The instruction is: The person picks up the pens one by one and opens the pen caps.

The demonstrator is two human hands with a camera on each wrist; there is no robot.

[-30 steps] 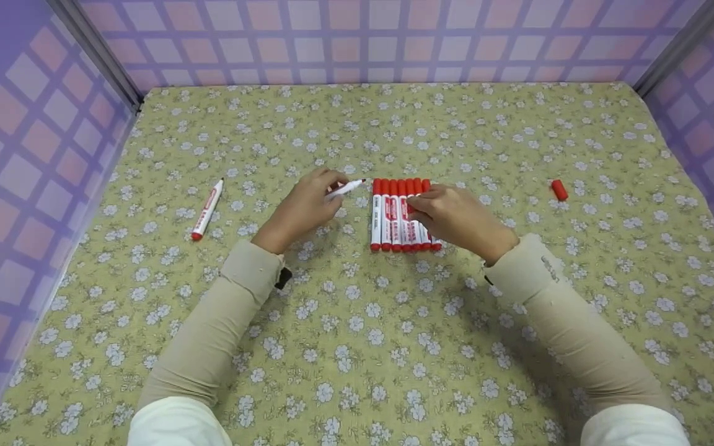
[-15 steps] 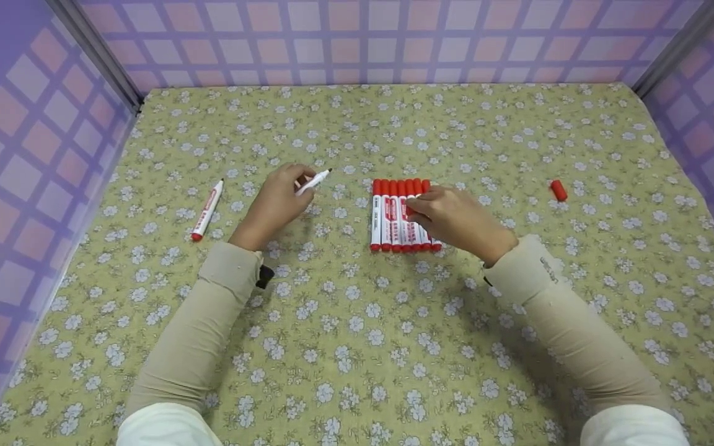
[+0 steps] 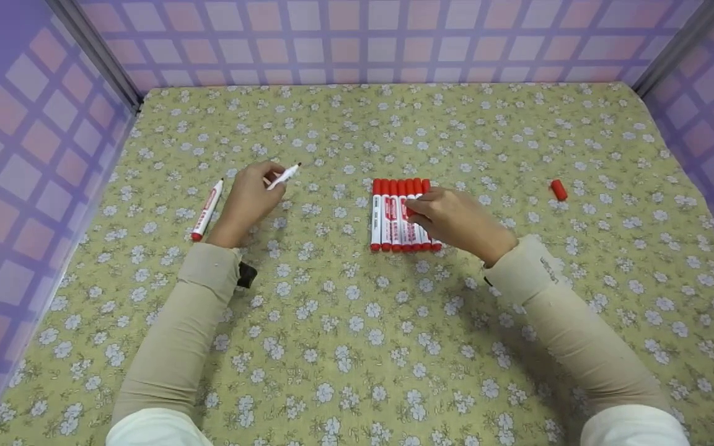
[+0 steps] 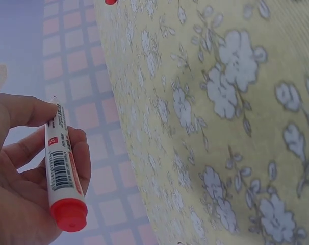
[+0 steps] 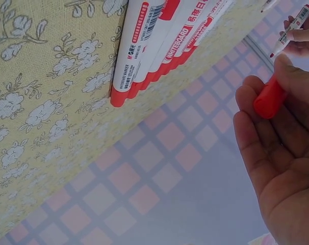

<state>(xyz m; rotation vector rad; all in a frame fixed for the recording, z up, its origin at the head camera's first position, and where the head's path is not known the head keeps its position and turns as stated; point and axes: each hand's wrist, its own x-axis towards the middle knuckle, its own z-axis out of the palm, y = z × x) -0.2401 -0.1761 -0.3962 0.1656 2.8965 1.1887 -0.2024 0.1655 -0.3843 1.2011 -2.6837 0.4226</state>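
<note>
My left hand (image 3: pixel 246 197) pinches an uncapped whiteboard marker (image 4: pixel 62 163) between thumb and fingers, above the cloth on the left side. It is white with a red end, and its bare tip points up and to the right in the head view. A red marker cap (image 5: pixel 271 97) is held between the thumb and fingers of my right hand (image 3: pixel 453 218). That hand hovers over a row of capped whiteboard markers (image 3: pixel 388 217), hiding part of the right-hand ones. Another uncapped marker (image 3: pixel 207 209) lies on the cloth just left of my left hand.
A loose red cap (image 3: pixel 559 190) lies on the right side of the flowered tablecloth (image 3: pixel 357 347). Checked panels (image 3: pixel 357 43) enclose the back and both sides of the table.
My left hand has moved left with the uncapped marker, away from the row and toward the marker lying on the cloth. My right hand has stayed in place with the cap.
</note>
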